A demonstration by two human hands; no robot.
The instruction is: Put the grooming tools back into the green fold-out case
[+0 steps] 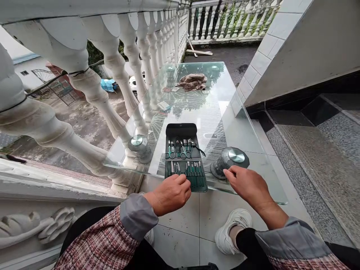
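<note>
A manicure set in an unfolded dark green case (194,158) lies on the glass table. Small scissors (184,153), tweezers, nail clippers and several slim green-handled tools sit in its slots. My left hand (173,193) is over the case's lower left corner with its fingers curled closed. Whatever those fingers hold, if anything, is hidden. To the right of the case, my right hand (250,185) is over the table's near edge, beside a round metal-topped table leg (232,159). Its thumb and forefinger are pinched together, and I cannot make out anything between them.
A crumpled brown cloth (192,81) lies toward the far end of the glass table (247,131). A small card or packet (164,106) is near its left side. White balusters (98,90) line the left; stone steps (312,157) rise at the right.
</note>
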